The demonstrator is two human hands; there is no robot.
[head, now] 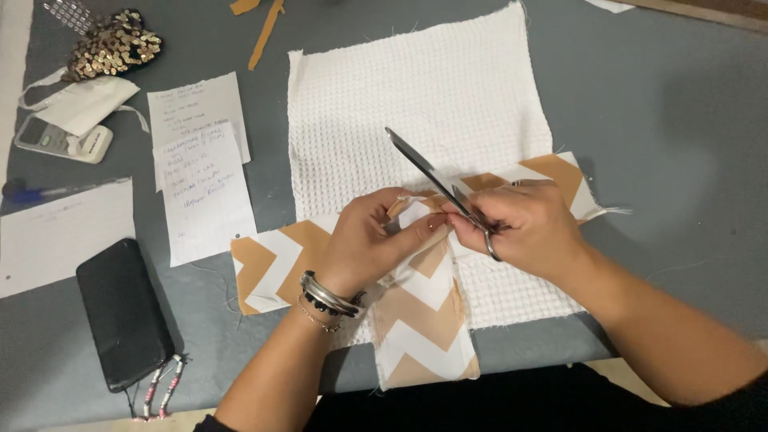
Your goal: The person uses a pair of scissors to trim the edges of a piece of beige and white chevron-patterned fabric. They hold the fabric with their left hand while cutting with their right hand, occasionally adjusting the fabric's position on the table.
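Diagonally, scissors (436, 182) tips up-left.

Desk (688, 104): grey, matte surface filling nearly the whole view.
Desk edge: pale wood strip along the near side, lower left.
Far corner: wooden trim, upper right.
Light: even, soft shadows.

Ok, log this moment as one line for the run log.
left hand: pinching chevron fabric strip | right hand: holding scissors, blades open at fold | base: white waffle cloth on grey table

Shiny metal scissors (432, 178); matt waffle-textured white cloth (416, 96); smooth chevron fabric (420, 316).
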